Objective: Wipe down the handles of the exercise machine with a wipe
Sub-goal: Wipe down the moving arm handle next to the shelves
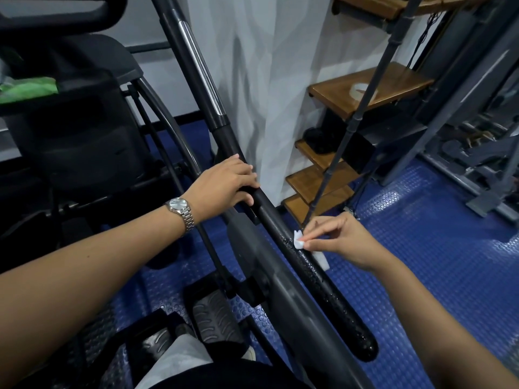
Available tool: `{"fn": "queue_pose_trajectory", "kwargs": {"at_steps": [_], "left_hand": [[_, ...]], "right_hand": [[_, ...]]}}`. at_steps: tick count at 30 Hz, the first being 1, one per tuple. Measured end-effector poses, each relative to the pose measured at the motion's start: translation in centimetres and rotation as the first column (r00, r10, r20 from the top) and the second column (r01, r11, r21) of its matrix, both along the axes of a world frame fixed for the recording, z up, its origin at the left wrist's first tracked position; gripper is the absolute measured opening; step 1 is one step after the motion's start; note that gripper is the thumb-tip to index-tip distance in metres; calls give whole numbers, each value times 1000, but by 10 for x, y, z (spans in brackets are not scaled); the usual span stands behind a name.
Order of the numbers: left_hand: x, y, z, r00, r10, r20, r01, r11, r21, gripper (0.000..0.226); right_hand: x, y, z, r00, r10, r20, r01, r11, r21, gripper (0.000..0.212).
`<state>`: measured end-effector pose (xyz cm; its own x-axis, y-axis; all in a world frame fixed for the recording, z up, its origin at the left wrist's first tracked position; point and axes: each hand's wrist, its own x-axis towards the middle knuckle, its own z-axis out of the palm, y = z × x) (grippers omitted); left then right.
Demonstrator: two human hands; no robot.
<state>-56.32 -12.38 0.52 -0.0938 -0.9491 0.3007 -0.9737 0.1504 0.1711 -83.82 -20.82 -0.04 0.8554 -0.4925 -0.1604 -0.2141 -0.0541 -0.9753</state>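
Left hand (224,186) grips handle (331,290); right hand (346,240) pinches wipe (298,242).

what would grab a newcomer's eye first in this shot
The black textured machine handle cuts diagonally across the middle, glistening wet at its lower end. The right hand pinches a small white wipe against it, while the left hand, wearing a silver wristwatch, grips the bar higher up. A blue studded floor mat fills the lower right.
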Motion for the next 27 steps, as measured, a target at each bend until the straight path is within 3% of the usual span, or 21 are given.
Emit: {"fn": "queue_pose_trajectory", "kwargs": {"at_steps": [7,13,19,24,27], "left_hand": [[2,-1,0,1000,-15,11,15,1000,7,35],[3,-1,-1,1000,-15,4,15,1000,7,37],[2,-2,1,1000,-16,18,16,1000,27,39],[0,-1,5,999,-14,33,13,999,52,38],[0,-1,6,999,-7,35,5,999,52,39]], "right_hand": [[31,1,7,998,-55,18,56,990,-129,11],[13,3,25,982,136,-128,-155,977,-147,8],[45,5,28,992,72,-107,-102,943,-318,10],[22,5,42,916,247,-316,-343,890,-299,7],[29,7,45,916,224,-333,-338,878,-339,8]]}}
